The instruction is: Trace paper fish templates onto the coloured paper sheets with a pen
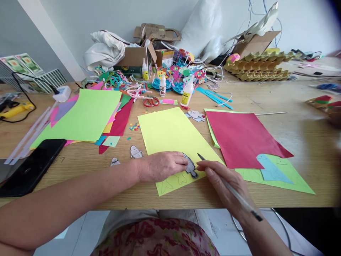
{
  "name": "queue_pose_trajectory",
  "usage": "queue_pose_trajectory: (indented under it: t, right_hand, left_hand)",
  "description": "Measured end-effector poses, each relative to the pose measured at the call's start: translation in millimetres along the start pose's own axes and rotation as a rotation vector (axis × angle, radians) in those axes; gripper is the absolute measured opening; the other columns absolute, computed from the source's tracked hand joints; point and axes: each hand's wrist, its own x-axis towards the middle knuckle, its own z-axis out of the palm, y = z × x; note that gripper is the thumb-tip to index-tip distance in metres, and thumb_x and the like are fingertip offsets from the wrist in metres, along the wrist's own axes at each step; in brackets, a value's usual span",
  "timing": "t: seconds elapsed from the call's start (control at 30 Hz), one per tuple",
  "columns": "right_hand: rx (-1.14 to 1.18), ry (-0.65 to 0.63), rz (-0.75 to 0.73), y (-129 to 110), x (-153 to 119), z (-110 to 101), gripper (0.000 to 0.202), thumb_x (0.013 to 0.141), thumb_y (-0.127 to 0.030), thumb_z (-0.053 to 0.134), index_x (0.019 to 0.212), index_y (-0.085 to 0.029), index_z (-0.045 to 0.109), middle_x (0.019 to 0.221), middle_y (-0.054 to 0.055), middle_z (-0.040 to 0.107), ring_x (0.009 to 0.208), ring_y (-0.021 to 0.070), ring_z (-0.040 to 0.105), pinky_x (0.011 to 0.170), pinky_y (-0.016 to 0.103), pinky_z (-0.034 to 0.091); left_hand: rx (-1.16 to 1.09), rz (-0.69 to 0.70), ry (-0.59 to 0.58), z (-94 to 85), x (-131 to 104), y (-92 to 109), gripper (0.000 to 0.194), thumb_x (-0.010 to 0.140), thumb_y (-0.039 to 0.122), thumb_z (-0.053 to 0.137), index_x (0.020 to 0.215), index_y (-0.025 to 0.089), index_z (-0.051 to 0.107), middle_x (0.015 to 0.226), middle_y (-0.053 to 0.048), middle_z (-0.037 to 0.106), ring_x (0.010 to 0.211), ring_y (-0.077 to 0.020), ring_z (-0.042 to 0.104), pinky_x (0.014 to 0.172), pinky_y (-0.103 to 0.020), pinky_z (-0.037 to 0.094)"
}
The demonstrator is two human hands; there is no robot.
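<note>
A sheet of yellow paper (170,131) lies in front of me, with thin fish-tail outlines drawn near its lower edge. On it rests a grey paper fish cutout (190,167). My left hand (165,165) lies flat over the sheet, fingertips touching the cutout's left side and covering part of the drawn lines. To the right of the cutout, my right hand (223,179) grips a slim pen (236,193), its tip just above the yellow paper beside the fish. Two more fish cutouts, one striped (136,152) and one partly behind my forearm (115,161), lie to the left.
Coloured sheets (80,113) and a black phone (34,165) lie left. Red paper (237,138) covers green and blue pieces on the right. Glue bottles (187,93), red-handled scissors (151,101) and paper crafts stand behind. A blurred hand (334,115) shows at the far right.
</note>
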Motion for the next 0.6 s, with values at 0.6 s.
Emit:
queue_pose_trajectory:
  t: [0.6]
  right_hand:
    - [0.246, -0.176, 0.232, -0.2, -8.8, 2.7, 0.008, 0.08, -0.024, 0.047, 0.073, -0.021, 0.05, 0.053, -0.006, 0.045, 0.048, 0.0099, 0.035, 0.043, 0.022, 0.026]
  left_hand:
    - [-0.172, 0.05, 0.037, 1.8, 0.3, -12.7, 0.026, 0.089, 0.009, 0.04, 0.099, 0.012, 0.064, 0.108, -0.011, 0.061, 0.104, -0.0202, 0.052, 0.09, -0.028, 0.041]
